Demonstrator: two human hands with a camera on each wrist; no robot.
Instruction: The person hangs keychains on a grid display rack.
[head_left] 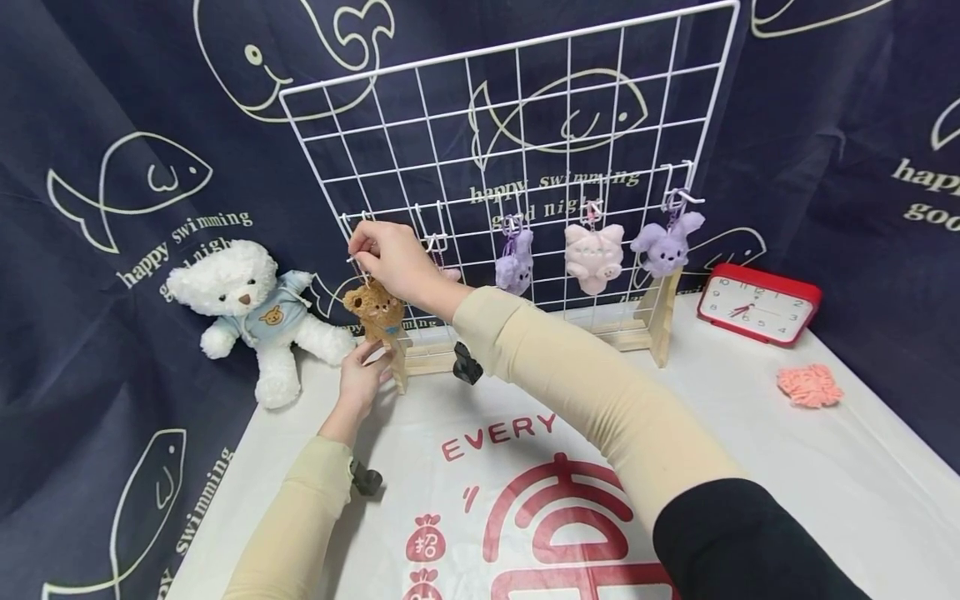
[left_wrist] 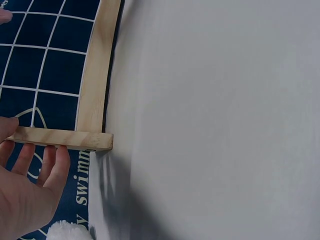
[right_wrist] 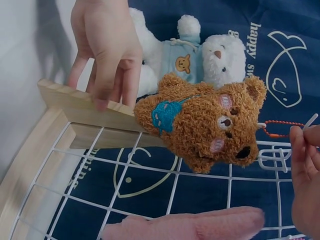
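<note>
My right hand is at the left end of the white wire grid rack. Its thumb and finger pinch the orange bead chain of a brown plush bear keychain, right at the tip of a white hook. The bear, with a blue pouch on its front, hangs below that hand. Lower down, my left hand grips the upright wooden leg at the rack's left end, thumb on one side and fingers on the other.
Along the grid hang a purple plush, a pink plush and a purple rabbit; a pink plush is beside the bear. A white teddy sits left; a red clock and a coral fluffy item lie right.
</note>
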